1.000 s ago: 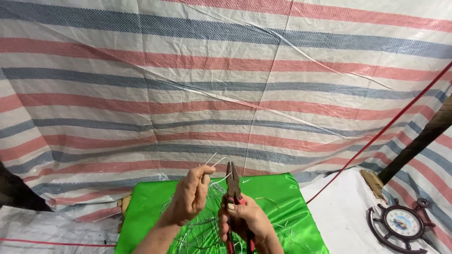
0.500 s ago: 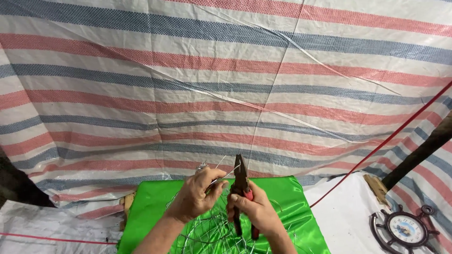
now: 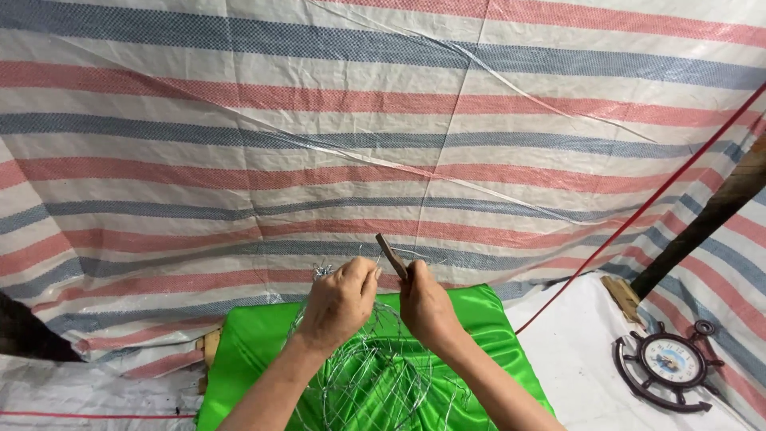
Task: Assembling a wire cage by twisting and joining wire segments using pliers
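Both hands work close together above a green satin cloth (image 3: 263, 351): the right hand (image 3: 428, 307) has its grip wrapped tight around a pair of pliers (image 3: 391, 255), whose dark tip pokes up and to the left out of the fist, while the left hand (image 3: 341, 299) pinches with a narrow grip a strand of thin silvery wire (image 3: 323, 270) at the top of a wire frame (image 3: 375, 375). The two hands almost touch, the pliers' tip rising just beside the left thumb. The rounded frame of looped wire sits on the green cloth directly beneath the wrists. A striped tarpaulin (image 3: 383, 144) in red, blue and white fills the background. To the right, on white sheeting (image 3: 574, 359), lies a clock shaped like a ship's wheel (image 3: 669, 363), well apart from the hands. A red cord (image 3: 638, 211) slants across the tarpaulin on that side.
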